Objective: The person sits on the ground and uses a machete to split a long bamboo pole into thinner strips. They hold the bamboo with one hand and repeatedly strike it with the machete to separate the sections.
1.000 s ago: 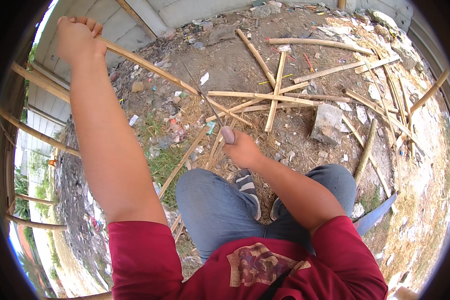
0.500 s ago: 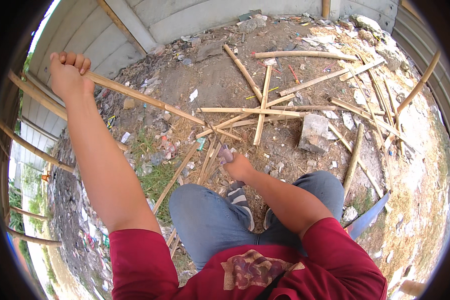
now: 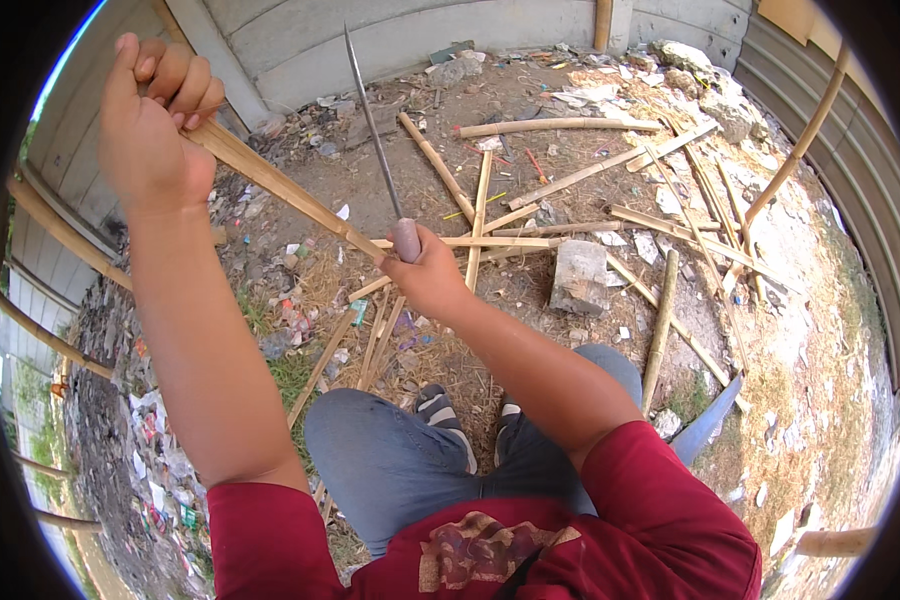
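The left hand [image 3: 160, 135] is clasping the upper end of a bamboo strip [image 3: 280, 188], which is slanting down toward the right hand [image 3: 434, 276]. That hand is gripping a knife [image 3: 374, 130] by its handle, blade pointing away.

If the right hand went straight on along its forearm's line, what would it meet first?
Probably the bamboo strip in the left hand: its lower end shows close beside the right hand. Depth is unclear, so they may even be touching.

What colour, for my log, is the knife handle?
The knife handle is greyish mauve, clearest in the head view.
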### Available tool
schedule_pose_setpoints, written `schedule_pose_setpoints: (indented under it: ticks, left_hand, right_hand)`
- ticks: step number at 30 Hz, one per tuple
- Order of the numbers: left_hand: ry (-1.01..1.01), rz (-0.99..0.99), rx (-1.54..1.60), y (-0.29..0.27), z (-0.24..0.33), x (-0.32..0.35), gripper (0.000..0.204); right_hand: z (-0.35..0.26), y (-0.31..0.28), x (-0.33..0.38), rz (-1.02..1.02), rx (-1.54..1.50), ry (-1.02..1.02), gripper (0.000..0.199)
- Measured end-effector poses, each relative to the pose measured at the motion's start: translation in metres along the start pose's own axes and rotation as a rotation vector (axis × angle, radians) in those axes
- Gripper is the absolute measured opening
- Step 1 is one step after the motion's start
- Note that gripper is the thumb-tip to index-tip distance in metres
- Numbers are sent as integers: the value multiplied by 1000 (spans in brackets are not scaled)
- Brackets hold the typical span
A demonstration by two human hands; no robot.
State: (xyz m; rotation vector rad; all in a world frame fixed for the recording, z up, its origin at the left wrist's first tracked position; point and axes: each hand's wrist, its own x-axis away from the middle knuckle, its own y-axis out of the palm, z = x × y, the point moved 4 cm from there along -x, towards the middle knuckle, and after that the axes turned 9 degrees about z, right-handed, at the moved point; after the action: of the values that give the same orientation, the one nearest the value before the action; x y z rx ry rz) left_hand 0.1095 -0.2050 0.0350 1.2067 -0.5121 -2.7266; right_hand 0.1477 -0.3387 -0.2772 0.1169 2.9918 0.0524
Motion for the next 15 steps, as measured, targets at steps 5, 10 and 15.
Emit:
schedule_pose_setpoints:
  ticks: [5, 10, 15]
  left_hand:
    - [-14, -289, 12, 34, -22, 5, 28]
    - [-96, -527, 84, 79, -22, 26, 24]
    - [275, -312, -74, 86, -11, 34, 32]
  right_hand:
    - [-34, -15, -1, -77, -330, 43, 37]
    - [-33, -30, -5, 7, -326, 8, 36]
    - [-36, -41, -7, 58, -346, 3, 30]
